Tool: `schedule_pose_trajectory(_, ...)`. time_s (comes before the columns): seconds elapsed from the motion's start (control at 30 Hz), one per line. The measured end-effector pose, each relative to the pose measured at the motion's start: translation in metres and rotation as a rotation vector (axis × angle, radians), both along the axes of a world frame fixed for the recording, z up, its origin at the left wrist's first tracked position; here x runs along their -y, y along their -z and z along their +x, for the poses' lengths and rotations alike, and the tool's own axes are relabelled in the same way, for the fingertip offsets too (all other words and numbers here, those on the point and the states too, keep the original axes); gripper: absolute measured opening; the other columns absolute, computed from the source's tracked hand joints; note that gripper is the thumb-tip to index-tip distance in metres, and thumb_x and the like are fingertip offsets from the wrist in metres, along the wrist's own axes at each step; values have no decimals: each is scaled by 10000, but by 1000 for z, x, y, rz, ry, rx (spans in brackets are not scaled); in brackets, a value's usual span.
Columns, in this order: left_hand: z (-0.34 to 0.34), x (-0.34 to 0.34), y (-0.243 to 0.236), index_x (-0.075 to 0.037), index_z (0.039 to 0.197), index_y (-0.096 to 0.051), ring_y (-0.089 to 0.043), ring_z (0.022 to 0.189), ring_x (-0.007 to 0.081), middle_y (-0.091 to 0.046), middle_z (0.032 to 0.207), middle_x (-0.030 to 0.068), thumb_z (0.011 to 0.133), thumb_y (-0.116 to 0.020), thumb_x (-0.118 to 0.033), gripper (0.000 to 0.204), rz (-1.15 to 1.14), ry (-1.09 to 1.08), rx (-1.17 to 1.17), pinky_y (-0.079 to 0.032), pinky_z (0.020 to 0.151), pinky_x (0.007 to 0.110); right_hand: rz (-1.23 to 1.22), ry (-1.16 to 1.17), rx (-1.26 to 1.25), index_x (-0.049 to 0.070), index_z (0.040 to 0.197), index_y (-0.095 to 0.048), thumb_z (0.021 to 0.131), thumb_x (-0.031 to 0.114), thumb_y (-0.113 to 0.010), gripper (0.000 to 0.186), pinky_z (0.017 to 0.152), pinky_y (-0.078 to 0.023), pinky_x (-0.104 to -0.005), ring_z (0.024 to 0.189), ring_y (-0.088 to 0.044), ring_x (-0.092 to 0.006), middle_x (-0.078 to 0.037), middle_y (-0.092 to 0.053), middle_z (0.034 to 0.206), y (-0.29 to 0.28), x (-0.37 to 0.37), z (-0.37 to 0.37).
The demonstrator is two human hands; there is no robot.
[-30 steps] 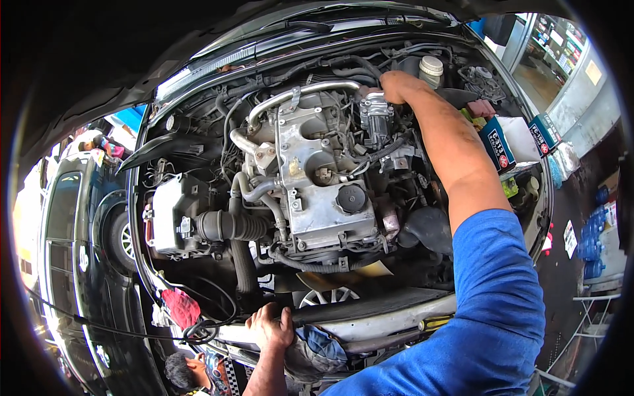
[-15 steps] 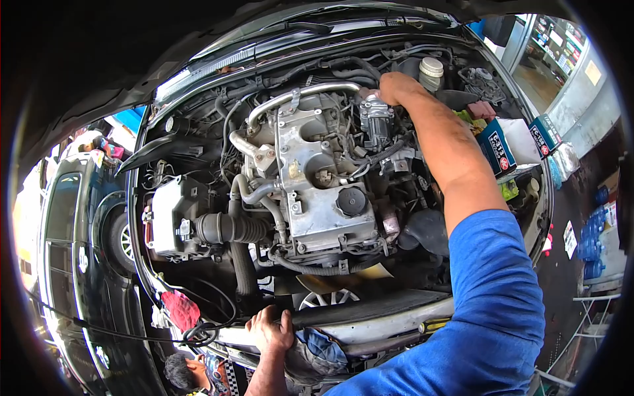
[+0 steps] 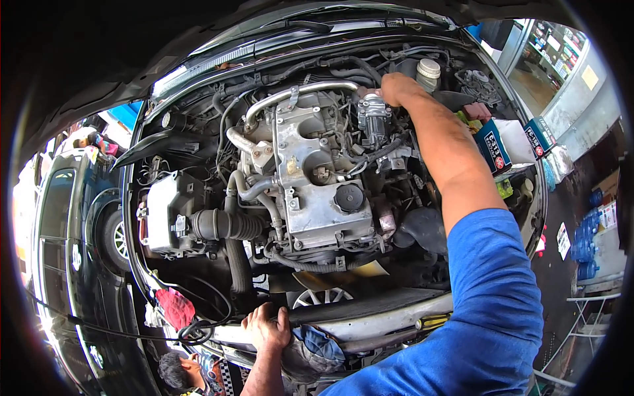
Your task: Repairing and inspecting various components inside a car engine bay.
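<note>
Right hand (image 3: 394, 89) at the engine's rear, beside the silver valve (image 3: 376, 122); fingers hidden, can't tell if it grips anything. Engine (image 3: 323, 221) sits mid-bay, right side partly blocked by the right forearm (image 3: 439, 135). Left hand (image 3: 267, 330) on the front rail (image 3: 370, 323), fingers bent, grip unclear, grey-blue cloth (image 3: 314, 350) just beside it. Fan (image 3: 323, 296) mostly hidden under the engine front. Another person (image 3: 177, 371) cut off at lower edge. Small parts behind the valve too cluttered to make out.
</note>
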State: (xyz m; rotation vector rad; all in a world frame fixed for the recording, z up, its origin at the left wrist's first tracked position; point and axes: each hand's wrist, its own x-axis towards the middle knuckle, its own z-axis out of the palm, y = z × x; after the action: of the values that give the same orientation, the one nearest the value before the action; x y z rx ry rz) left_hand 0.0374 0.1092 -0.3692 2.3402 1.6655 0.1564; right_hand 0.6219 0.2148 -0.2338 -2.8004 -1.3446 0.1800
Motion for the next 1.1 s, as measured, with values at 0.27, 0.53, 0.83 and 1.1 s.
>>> schedule_pose_trajectory(0.27,2,-1,-5,-82,1058,-697,-640,1034,311,-714,1024,118,842,-646,-430,413,-10,12,16,-389,988,448,-86,-33,40,-23,1192,-669,918,313,-658,434,1006,-486,-441,1189,-606,-389,-253,-641,1247,0,-5,1)
schedule_pose_trajectory(0.53,1,-1,-2,-96,1070,-697,-633,1033,302,-715,1009,104,836,-649,-451,429,-4,17,16,-363,1029,444,-90,-69,98,1,1193,-683,916,302,-665,409,987,-505,-423,1183,-619,-368,-214,-650,1262,1,-16,28)
schedule_pose_trajectory(0.83,9,-4,6,-92,1082,-694,-629,1047,302,-714,1023,108,834,-637,-475,459,-27,19,18,-362,1030,453,101,-207,9,33,1140,-685,908,282,-674,340,960,-489,-443,1111,-637,-367,-207,-681,1162,28,-45,6)
schedule_pose_trajectory(1.1,0,-4,-11,-101,1070,-699,-624,1072,302,-711,1034,106,825,-643,-478,453,-17,-52,5,-359,1038,453,185,-164,-42,-10,1146,-664,937,393,-648,454,960,-481,-477,1127,-618,-411,-255,-661,1176,23,-61,-10)
